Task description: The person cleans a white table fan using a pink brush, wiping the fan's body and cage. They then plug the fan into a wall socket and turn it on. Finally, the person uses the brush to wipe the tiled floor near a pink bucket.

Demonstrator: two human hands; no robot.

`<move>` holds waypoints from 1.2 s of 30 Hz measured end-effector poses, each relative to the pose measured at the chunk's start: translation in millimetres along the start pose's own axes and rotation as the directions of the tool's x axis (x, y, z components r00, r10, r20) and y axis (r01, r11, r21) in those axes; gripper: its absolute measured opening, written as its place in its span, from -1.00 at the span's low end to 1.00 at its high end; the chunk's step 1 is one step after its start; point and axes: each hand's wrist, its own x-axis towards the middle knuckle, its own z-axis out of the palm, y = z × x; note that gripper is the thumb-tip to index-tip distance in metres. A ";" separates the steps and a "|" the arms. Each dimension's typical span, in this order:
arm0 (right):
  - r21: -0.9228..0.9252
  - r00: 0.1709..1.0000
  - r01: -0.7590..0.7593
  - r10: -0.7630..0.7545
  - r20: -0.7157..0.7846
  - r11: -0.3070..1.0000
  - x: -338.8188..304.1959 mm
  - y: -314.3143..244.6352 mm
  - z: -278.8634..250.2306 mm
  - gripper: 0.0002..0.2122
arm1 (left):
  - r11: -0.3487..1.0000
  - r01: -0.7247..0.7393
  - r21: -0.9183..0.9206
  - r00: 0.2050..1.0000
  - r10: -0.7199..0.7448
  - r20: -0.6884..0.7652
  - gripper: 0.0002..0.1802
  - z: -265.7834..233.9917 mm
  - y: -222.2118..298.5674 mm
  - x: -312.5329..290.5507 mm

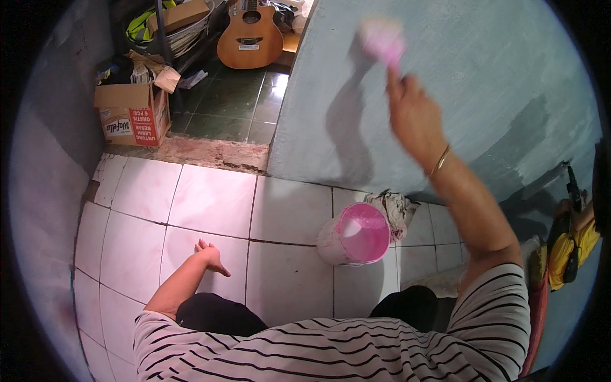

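Note:
My right hand (417, 114) is raised at the grey-blue wall (305, 121), closed round the handle of a pink paintbrush (383, 41). The brush is smeared by motion, its pale head pointing up, and I cannot tell whether it touches the wall. Its shadow and my arm's fall to the left. On the floor below stands a paint-splashed bucket (328, 245) with a pink inside and some pale stuff in it. At the lower left my left hand (209, 256) hangs above the tiles, holding nothing, its fingers apart.
A crumpled cloth (396, 213) lies beside the bucket against the wall. Past a rough doorsill (213, 155) are a cardboard box (132, 118) full of odds and ends and a guitar (250, 38). Yellow and black things (569, 251) hang at the right. White tiles (210, 197) cover the floor.

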 end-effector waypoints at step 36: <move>0.059 0.843 -0.357 0.349 -0.409 0.932 95.2 92.1 -56.6 -0.70 | 1.000 0.001 -0.007 1.000 -0.001 -0.020 0.54 -4.4 -0.5 2.9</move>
